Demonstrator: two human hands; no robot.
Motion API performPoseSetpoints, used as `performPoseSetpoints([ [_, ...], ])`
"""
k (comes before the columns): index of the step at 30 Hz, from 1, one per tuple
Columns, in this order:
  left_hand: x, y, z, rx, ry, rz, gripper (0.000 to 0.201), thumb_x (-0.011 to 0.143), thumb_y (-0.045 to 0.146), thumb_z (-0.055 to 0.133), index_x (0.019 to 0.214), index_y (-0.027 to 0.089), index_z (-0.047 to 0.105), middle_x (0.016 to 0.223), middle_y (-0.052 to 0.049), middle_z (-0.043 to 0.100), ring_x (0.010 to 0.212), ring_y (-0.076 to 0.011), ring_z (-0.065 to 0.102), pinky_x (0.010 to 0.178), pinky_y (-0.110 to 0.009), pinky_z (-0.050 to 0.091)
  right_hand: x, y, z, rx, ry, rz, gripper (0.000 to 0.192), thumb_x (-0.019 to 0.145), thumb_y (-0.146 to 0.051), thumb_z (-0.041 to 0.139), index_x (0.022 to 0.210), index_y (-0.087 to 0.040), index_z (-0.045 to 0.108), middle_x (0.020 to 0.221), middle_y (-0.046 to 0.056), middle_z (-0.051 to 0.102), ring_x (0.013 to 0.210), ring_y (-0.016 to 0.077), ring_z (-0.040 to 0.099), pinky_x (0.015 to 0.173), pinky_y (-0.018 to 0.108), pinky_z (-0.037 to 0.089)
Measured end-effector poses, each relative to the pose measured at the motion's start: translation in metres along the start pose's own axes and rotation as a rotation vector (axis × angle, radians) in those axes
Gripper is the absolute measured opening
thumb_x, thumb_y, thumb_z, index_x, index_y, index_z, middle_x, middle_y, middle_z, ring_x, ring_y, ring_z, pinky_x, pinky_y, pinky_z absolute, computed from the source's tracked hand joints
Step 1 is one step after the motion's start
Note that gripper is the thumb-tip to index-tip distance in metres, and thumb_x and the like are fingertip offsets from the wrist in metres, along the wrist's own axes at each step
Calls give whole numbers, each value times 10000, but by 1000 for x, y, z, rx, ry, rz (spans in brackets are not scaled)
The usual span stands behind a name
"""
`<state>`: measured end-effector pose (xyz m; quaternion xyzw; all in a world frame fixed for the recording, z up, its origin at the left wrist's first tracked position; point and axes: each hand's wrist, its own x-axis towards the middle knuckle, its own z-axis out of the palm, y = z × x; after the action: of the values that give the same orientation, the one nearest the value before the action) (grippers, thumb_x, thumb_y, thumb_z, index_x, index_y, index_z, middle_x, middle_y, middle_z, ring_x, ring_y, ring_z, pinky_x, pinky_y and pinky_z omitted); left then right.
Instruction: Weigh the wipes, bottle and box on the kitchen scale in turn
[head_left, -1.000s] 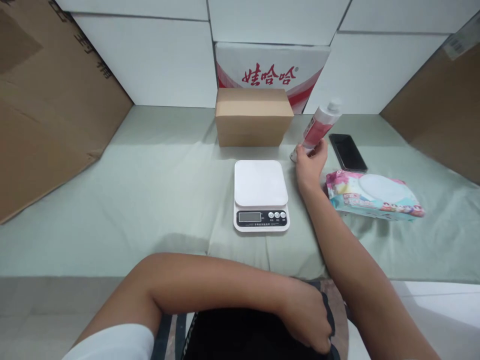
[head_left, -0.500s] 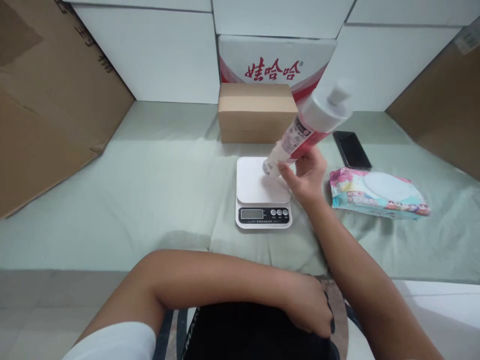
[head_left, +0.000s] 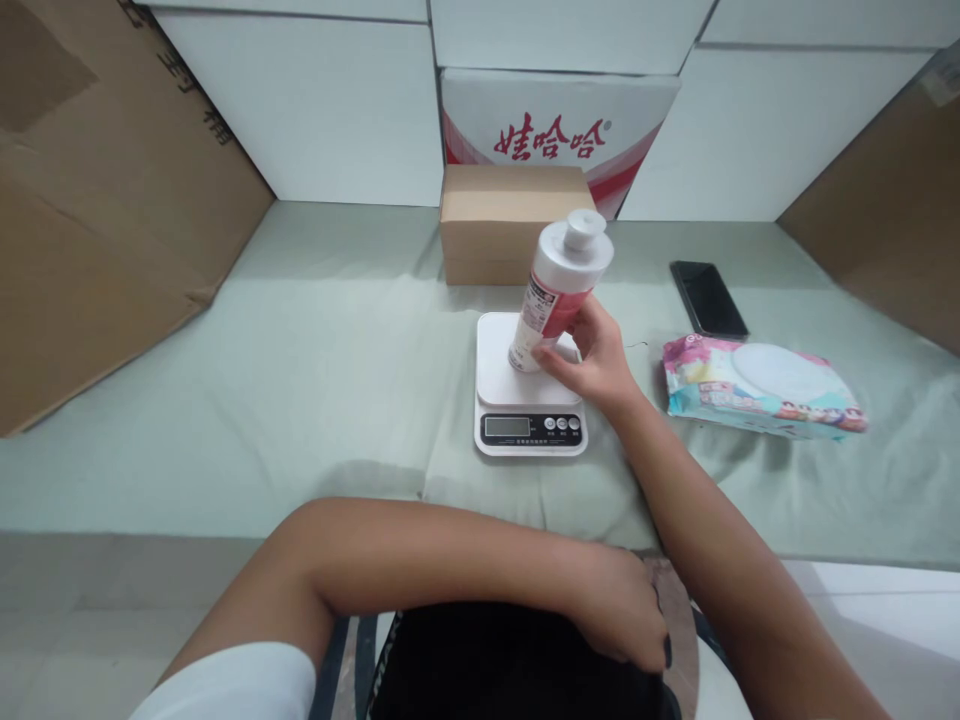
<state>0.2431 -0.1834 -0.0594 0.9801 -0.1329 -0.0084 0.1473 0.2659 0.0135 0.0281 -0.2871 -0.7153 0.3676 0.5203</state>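
Note:
A white bottle (head_left: 553,295) with a red-and-white label and a white cap stands nearly upright on the white platform of a digital kitchen scale (head_left: 491,375). My right hand (head_left: 592,355) is closed around the lower part of the bottle from the right, thumb in front. The scale's small display shows no readable figure. Low in the view, my left hand (head_left: 622,610) lies across my lap over black cloth (head_left: 510,665), its fingers curled downward. Something thin and black shows along its fingers; what it holds, if anything, is hidden.
Behind the scale sits a plain cardboard box (head_left: 480,240), with a white-and-red carton (head_left: 555,100) behind it. To the right lie a black phone (head_left: 709,298) and a pack of wipes (head_left: 757,390). Large cardboard panels (head_left: 112,220) flank the green cloth (head_left: 330,360).
My right hand has brought the bottle left and down, from a strong tilt to nearly upright on the scale. The left hand stays in place.

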Motion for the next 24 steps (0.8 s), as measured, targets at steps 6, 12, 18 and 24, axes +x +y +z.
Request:
performPoseSetpoints([
  [6,2,1,6,41,53,4,185,839,231,712,671,292,761,597,7,593,395,-140,227,450,-331,163,10,10,-15,162,565,69,359,897,-614,673,942,-271,577,876,1,649,808,161,664,725,309,569],
  [12,0,1,3,42,7,-12,126,833,245,723,735,290,788,665,15,654,411,-141,210,441,-340,169,8,37,-19,127,808,409,422,813,-284,707,618,-249,334,502,-113,335,460,63,306,460,222,255],
  [18,3,0,13,32,82,-15,133,769,235,763,648,292,755,612,10,623,405,-149,291,428,-342,212,6,39,-18,145,809,394,448,747,-171,650,569,-257,249,462,-131,214,425,52,210,428,227,158],
  [24,5,-2,19,8,98,-8,169,785,248,754,621,287,743,618,7,625,401,-139,285,430,-331,224,6,38,-16,153,795,374,458,726,-149,636,553,-254,225,474,-125,201,429,46,203,427,227,149],
])
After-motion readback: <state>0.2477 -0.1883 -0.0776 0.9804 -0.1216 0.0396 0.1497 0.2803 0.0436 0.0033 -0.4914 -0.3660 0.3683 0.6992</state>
